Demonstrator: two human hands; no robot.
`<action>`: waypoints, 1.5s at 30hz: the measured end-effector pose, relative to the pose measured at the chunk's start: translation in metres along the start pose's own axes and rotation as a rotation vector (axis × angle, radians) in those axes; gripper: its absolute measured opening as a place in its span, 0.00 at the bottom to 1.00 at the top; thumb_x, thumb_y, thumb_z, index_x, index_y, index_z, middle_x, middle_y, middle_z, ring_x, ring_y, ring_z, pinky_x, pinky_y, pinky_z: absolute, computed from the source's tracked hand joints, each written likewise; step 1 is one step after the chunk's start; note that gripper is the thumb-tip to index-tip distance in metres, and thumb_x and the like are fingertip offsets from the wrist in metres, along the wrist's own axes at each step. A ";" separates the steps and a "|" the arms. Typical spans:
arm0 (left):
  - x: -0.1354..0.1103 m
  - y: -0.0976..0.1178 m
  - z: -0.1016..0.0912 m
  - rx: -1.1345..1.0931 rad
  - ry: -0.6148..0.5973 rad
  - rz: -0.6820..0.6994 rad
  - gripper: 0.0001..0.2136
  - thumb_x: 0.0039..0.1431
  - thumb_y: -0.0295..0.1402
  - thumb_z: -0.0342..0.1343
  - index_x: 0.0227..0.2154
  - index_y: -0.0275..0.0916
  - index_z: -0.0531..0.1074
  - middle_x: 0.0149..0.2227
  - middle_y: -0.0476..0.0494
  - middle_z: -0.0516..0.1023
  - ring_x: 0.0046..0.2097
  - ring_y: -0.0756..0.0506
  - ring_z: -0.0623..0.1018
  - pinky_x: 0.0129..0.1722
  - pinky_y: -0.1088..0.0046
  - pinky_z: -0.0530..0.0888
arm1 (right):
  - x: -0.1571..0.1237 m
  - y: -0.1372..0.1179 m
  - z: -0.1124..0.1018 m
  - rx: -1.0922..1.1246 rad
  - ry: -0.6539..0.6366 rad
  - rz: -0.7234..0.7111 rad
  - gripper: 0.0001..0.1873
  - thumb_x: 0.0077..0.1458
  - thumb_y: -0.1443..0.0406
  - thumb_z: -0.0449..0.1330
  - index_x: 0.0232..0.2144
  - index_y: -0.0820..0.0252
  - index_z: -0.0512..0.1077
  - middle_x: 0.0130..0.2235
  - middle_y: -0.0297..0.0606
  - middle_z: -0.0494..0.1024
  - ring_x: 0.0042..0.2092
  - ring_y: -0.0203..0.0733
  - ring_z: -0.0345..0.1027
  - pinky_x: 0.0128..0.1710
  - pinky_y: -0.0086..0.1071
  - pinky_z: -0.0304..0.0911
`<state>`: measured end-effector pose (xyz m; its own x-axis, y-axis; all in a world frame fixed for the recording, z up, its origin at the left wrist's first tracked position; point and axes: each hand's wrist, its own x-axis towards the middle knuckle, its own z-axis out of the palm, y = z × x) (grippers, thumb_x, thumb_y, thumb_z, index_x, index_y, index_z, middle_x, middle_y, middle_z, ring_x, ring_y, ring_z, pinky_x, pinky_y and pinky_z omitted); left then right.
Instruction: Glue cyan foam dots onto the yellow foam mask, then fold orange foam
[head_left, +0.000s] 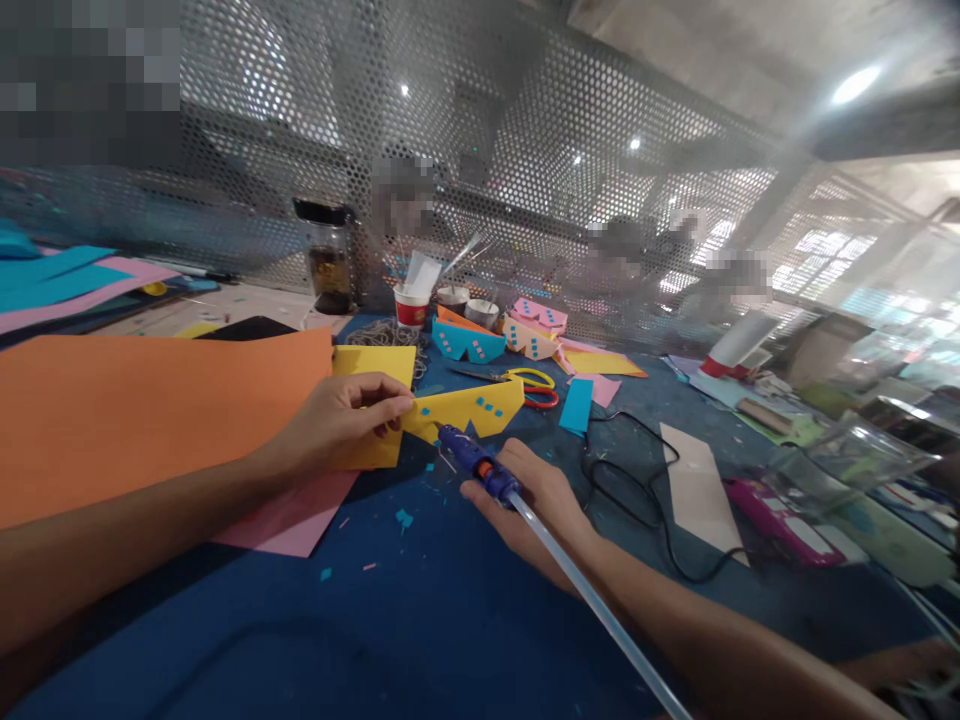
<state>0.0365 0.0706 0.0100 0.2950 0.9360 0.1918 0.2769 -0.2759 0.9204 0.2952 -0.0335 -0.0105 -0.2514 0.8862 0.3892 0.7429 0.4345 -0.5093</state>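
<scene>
The bare left arm (150,525) comes in at the left edge and slants right and far to the left hand (352,415), whose thumb and index finger meet in a pinch pointing right, the other fingers curled beneath. The bare right arm (697,620) reaches from the near right toward the far left, its hand (555,505) closed in a grip with the thumb stretched left. The hands are near each other, not touching, the left slightly farther.
</scene>
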 end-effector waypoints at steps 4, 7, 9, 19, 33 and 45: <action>0.001 -0.002 0.000 -0.002 0.002 0.005 0.16 0.55 0.49 0.67 0.32 0.41 0.81 0.26 0.49 0.80 0.28 0.48 0.77 0.30 0.74 0.74 | -0.001 0.000 -0.001 -0.011 0.000 0.004 0.15 0.67 0.56 0.62 0.31 0.55 0.67 0.36 0.32 0.69 0.32 0.36 0.68 0.32 0.30 0.57; 0.001 -0.002 0.000 0.001 -0.003 0.007 0.16 0.56 0.49 0.66 0.33 0.40 0.81 0.26 0.48 0.80 0.29 0.48 0.78 0.30 0.74 0.74 | -0.002 0.000 -0.001 -0.018 0.001 0.003 0.15 0.67 0.56 0.62 0.31 0.55 0.66 0.35 0.32 0.69 0.32 0.36 0.68 0.32 0.30 0.57; 0.001 -0.002 0.000 0.004 -0.004 0.007 0.16 0.56 0.49 0.66 0.32 0.40 0.81 0.26 0.48 0.80 0.29 0.48 0.78 0.30 0.74 0.74 | -0.001 0.000 -0.001 -0.020 0.001 0.002 0.15 0.68 0.56 0.62 0.31 0.55 0.66 0.35 0.32 0.68 0.32 0.36 0.68 0.32 0.30 0.57; 0.000 0.002 0.000 0.009 0.004 0.003 0.15 0.55 0.49 0.66 0.32 0.41 0.81 0.26 0.48 0.80 0.28 0.48 0.78 0.29 0.74 0.74 | -0.001 0.004 0.001 -0.035 -0.004 -0.018 0.16 0.68 0.55 0.62 0.31 0.56 0.67 0.35 0.32 0.69 0.32 0.36 0.67 0.33 0.30 0.56; 0.000 0.002 0.000 -0.005 0.003 -0.002 0.16 0.54 0.49 0.66 0.32 0.41 0.80 0.26 0.48 0.79 0.28 0.48 0.77 0.29 0.74 0.73 | -0.002 0.002 0.001 -0.010 -0.007 -0.006 0.17 0.68 0.54 0.61 0.30 0.56 0.66 0.34 0.31 0.68 0.30 0.35 0.65 0.31 0.30 0.54; -0.002 0.005 0.001 0.030 0.002 0.009 0.17 0.55 0.51 0.66 0.32 0.40 0.81 0.26 0.47 0.80 0.29 0.47 0.78 0.30 0.73 0.75 | -0.003 0.003 0.001 -0.040 -0.007 -0.014 0.17 0.69 0.54 0.61 0.31 0.56 0.67 0.35 0.32 0.69 0.30 0.35 0.66 0.31 0.29 0.55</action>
<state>0.0382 0.0677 0.0141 0.2960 0.9339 0.2007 0.3015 -0.2908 0.9081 0.2974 -0.0349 -0.0139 -0.2661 0.8814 0.3903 0.7637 0.4398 -0.4726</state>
